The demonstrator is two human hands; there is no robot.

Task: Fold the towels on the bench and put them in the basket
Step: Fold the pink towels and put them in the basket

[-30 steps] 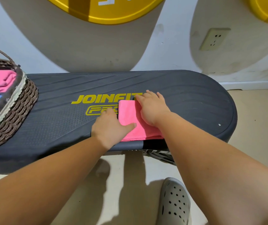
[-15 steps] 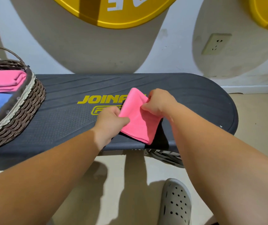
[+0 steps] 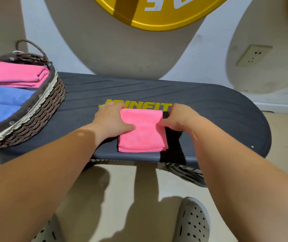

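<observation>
- On the near edge of the bench (image 3: 218, 109), about mid-length, sits the pink towel (image 3: 142, 131), folded into a small stack with its layered edges facing us.
- Biggest risk we see: it's right at the lip, so a sloppy lift or a nudge toward us could tip it onto the floor.
- Other risk: lift it by one side only and the layers probably fan open, and then we're refolding.
- The basket (image 3: 40, 109) is at the left end of the bench, already holding a folded pink towel (image 3: 17, 74) and blue towels (image 3: 3, 102), so a careless drop could land crooked on those or catch the rim.
- Left hand (image 3: 111, 119): lying open against the towel's left side, thumb pressed flat on top, fingers straight by the far-left corner.
- Right hand (image 3: 178, 119): fingers curled at the right edge, thumb tip on the cloth. We'd say it's pinching that edge.
</observation>
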